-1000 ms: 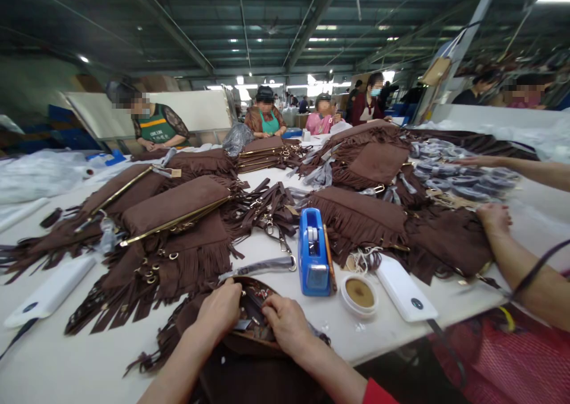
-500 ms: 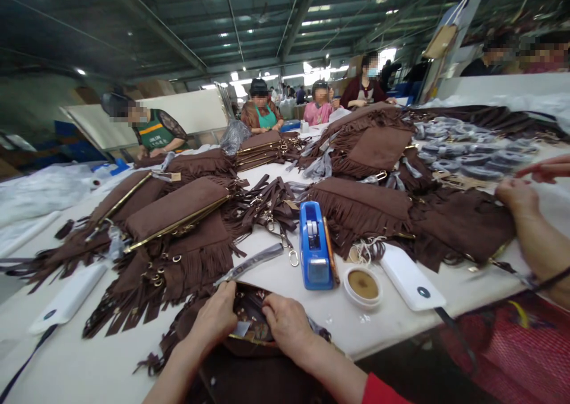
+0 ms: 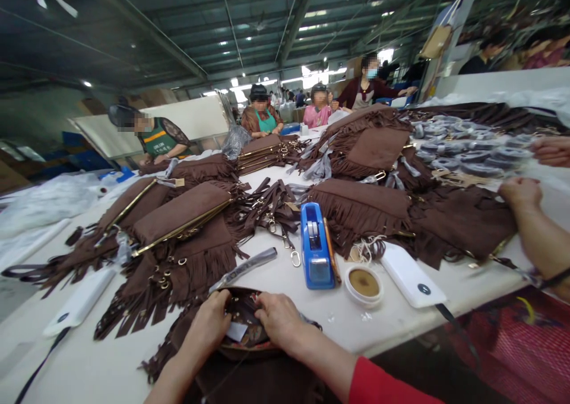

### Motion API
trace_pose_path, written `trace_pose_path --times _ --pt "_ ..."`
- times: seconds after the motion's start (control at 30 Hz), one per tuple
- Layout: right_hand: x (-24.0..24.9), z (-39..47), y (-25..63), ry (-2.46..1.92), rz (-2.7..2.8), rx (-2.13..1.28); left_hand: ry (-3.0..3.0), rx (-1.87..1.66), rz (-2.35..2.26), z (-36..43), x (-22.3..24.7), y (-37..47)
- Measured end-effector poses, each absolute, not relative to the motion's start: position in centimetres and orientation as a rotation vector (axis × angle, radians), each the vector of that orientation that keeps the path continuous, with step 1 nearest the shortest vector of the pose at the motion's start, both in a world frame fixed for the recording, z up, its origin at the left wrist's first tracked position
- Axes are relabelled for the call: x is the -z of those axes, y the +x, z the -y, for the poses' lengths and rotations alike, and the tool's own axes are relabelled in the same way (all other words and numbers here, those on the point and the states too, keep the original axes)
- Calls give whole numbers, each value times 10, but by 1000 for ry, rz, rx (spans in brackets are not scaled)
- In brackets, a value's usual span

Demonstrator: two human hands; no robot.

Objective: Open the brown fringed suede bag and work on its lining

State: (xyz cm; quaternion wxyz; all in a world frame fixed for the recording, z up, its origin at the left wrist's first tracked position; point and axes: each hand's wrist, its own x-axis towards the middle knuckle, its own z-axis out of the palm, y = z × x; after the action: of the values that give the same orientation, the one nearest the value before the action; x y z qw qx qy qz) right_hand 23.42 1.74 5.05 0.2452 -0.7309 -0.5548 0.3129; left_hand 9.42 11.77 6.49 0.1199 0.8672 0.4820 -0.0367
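Note:
In front of me a brown fringed handbag lies with its zipped mouth spread apart, showing a patterned lining and a white label. My left hand grips the left side of the mouth, fingertips curled over the rim. On the opposite side, my right hand is closed on the bag's edge, its fingers partly inside and hidden. Just beyond the bag lies a strap in clear wrap. A blue tape dispenser stands to the right of it.
A round tub of brown paste and a white power bank lie on the right. Fringed bags are piled on the left; wrapped straps lie far right. A co-worker's arm reaches in from the right; other people work across the table.
Both hands have shifted slightly left at the bag's mouth, and more of the lining and label shows. The neighbouring co-worker's hands on the right have moved apart.

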Motion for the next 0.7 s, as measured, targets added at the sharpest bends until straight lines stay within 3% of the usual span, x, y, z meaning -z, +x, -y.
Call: trace_pose_path --times 0.3,0.7 --pt "-54 -58 199 -1940 1739 -741 2550 -191 -1486 -96 -42 74" --pt "-40 -58 196 -1961 1725 -650 2560 171 -1675 -84 -63 86"
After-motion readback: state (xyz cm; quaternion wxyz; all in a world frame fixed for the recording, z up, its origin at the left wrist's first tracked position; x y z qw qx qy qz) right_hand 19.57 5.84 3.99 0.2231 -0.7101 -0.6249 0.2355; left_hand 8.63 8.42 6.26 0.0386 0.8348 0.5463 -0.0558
